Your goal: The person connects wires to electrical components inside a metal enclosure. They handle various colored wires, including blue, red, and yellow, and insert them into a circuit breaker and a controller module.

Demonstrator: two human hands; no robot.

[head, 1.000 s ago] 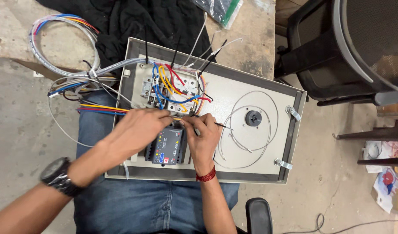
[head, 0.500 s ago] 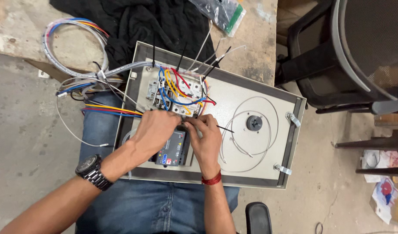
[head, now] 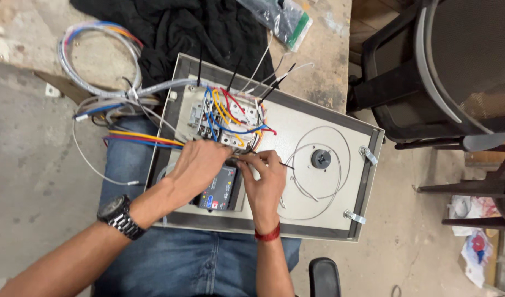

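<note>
Here, on the lap, a grey panel lies flat, its far edge propped on the workbench. The left hand curls down over a black module near the panel's near edge, fingers bent onto it. The right hand pinches a thin black tool narrowly, its tip pointing toward the round knob. A slip could jab the coloured wires just beyond, and the panel, only balanced, might tip off the knees.

The left hand is hiding part of the black box. The right hand fingertips are pinching something too small to tell.
</note>
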